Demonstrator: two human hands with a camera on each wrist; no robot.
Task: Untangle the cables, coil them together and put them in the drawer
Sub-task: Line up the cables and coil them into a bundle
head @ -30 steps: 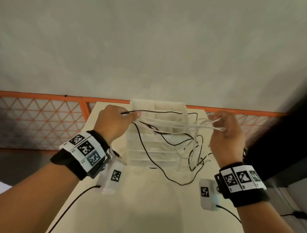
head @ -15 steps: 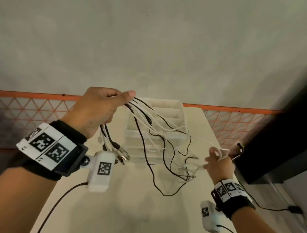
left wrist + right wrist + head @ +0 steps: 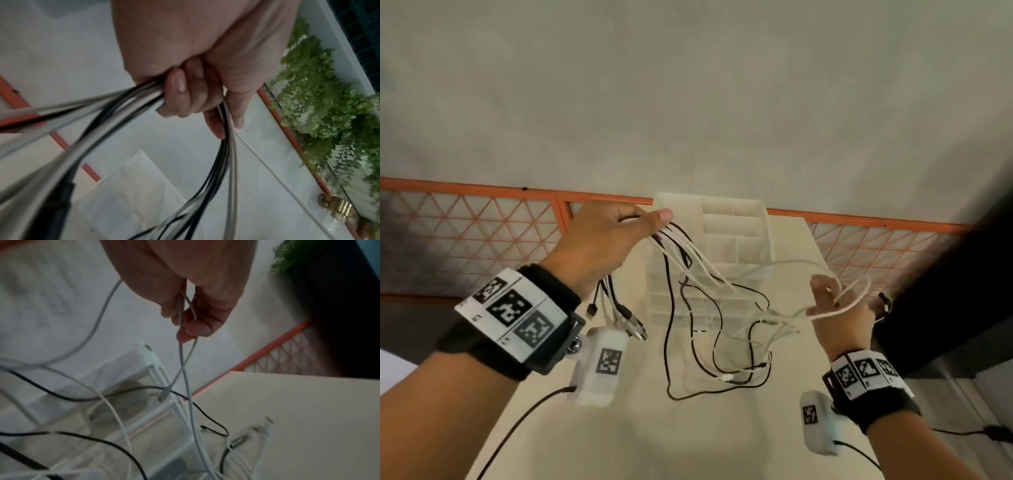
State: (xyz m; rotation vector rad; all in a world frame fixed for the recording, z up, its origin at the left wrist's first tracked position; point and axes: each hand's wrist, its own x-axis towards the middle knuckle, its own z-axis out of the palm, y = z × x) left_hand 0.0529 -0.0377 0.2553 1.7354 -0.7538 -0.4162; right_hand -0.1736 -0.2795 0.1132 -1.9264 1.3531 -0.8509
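A bundle of black and white cables (image 3: pixel 688 260) hangs in the air over the table. My left hand (image 3: pixel 602 246) grips the bundle near one end, fingers curled round it (image 3: pixel 180 91); the plug ends (image 3: pixel 626 322) dangle below the wrist. Long loops (image 3: pixel 722 359) sag toward the table. My right hand (image 3: pixel 835 308), lower and to the right, pinches a white cable loop (image 3: pixel 856 294) between thumb and fingers (image 3: pixel 191 324). Behind the cables stands the translucent white drawer unit (image 3: pixel 722 246).
The cream table (image 3: pixel 688 438) stretches toward me below the cables. An orange mesh fence (image 3: pixel 465 236) runs behind it, with a grey wall above. A dark object (image 3: pixel 945 291) stands at the right. Green plants (image 3: pixel 320 97) show past the table edge.
My hands started close together at the same height. The left one then rose up and back with the bundle. The right one dropped to the right and now holds a white loop out.
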